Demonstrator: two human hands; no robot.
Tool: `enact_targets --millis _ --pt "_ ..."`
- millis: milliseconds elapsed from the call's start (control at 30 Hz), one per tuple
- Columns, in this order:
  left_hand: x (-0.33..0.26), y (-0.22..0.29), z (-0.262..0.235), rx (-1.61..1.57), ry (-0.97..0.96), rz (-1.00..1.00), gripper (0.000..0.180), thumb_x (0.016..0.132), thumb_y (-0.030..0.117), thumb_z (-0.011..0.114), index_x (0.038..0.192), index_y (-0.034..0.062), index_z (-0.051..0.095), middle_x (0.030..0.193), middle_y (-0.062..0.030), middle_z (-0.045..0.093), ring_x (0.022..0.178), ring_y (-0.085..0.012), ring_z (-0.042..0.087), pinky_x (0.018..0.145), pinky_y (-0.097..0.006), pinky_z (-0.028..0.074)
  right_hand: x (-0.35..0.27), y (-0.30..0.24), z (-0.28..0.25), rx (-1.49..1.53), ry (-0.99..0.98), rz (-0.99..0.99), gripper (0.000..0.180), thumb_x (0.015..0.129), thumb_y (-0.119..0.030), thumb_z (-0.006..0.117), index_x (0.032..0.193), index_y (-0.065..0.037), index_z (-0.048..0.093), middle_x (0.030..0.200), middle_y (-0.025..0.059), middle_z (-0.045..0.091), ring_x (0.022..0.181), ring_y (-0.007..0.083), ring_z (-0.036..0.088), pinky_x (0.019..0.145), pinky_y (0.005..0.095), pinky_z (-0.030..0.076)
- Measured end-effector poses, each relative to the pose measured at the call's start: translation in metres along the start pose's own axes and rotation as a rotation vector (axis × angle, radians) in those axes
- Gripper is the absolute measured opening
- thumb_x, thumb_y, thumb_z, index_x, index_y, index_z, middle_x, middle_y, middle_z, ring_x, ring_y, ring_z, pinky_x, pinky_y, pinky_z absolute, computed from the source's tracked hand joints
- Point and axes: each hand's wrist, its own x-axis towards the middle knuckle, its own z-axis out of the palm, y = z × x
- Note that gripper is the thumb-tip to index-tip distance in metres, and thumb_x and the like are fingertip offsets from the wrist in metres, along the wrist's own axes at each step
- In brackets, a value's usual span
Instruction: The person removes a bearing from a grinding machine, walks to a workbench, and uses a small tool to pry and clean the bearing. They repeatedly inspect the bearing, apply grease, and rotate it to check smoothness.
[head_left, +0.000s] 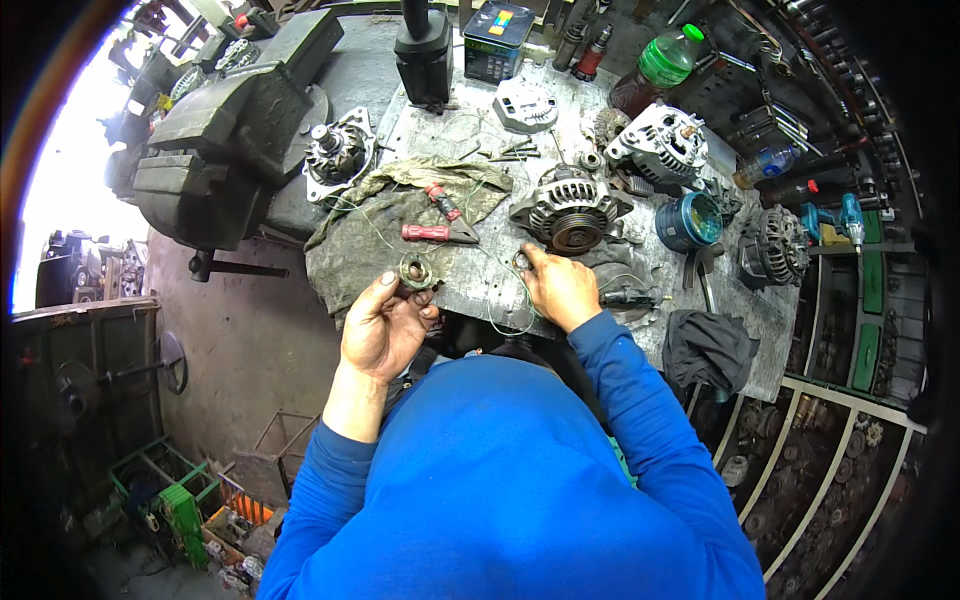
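Note:
Between the thumb and fingers of my left hand is a small round metal part with a hole in its middle, held up at the bench's front edge. Thin green wire loops across the bench between my hands. My right hand rests on the bench top, its thumb and forefinger closed at a small round metal piece, partly hidden by the fingers. Just beyond that hand stands an alternator with a grooved pulley. Red-handled pliers lie ahead of my left hand, beside a dirty cloth.
A big bench vise fills the far left. Further alternator parts and a blue tub sit to the right, near a hammer and a black cloth. A green-capped bottle stands behind.

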Motion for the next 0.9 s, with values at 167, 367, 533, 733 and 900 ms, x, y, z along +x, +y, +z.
enact_targets --millis 167,367,533,733,900 --pt "0.004 0.02 -0.01 0.005 0.029 -0.061 0.026 0.102 0.026 0.059 0.11 0.0063 0.073 0.108 -0.0047 0.073 0.095 -0.0199 0.059 0.083 -0.036 0.046 0.004 -0.001 -0.004 0.137 0.048 0.031 0.048 0.09 -0.028 0.072 0.136 -0.016 0.062 0.121 0.0161 0.072 0.106 0.0387 0.07 0.091 0.0478 0.056" --pt "0.005 0.038 -0.019 0.016 0.03 -0.183 0.022 0.101 0.025 0.061 0.106 0.0072 0.073 0.109 -0.0053 0.073 0.097 -0.0207 0.064 0.084 -0.037 0.048 0.007 0.0 -0.006 0.154 0.07 0.014 0.053 0.087 -0.021 0.074 0.138 -0.016 0.061 0.12 0.0164 0.072 0.107 0.0395 0.069 0.091 0.0482 0.056" --pt "0.009 0.044 -0.028 0.075 0.027 -0.206 0.018 0.101 0.02 0.062 0.11 0.0065 0.071 0.109 -0.0059 0.073 0.098 -0.0204 0.066 0.085 -0.038 0.05 -0.002 -0.004 -0.012 0.193 0.158 -0.113 0.049 0.087 -0.013 0.072 0.135 -0.015 0.062 0.117 0.0113 0.071 0.099 0.036 0.07 0.084 0.0434 0.057" --pt "0.012 0.036 -0.036 0.203 0.094 -0.211 0.02 0.098 0.02 0.067 0.112 0.0063 0.071 0.107 -0.0065 0.074 0.1 -0.0208 0.068 0.086 -0.037 0.053 -0.036 -0.004 -0.023 0.291 0.424 -0.097 0.043 0.086 -0.008 0.072 0.128 -0.013 0.067 0.115 0.0108 0.066 0.09 0.0331 0.069 0.077 0.0405 0.056" --pt "0.02 0.017 -0.032 0.255 0.228 -0.253 0.013 0.099 0.012 0.067 0.109 0.0042 0.065 0.106 -0.0092 0.072 0.095 -0.0245 0.07 0.082 -0.039 0.058 -0.044 0.001 -0.018 0.412 0.489 -0.086 0.035 0.087 -0.008 0.072 0.122 -0.01 0.07 0.107 0.0113 0.069 0.09 0.0313 0.07 0.078 0.038 0.056"
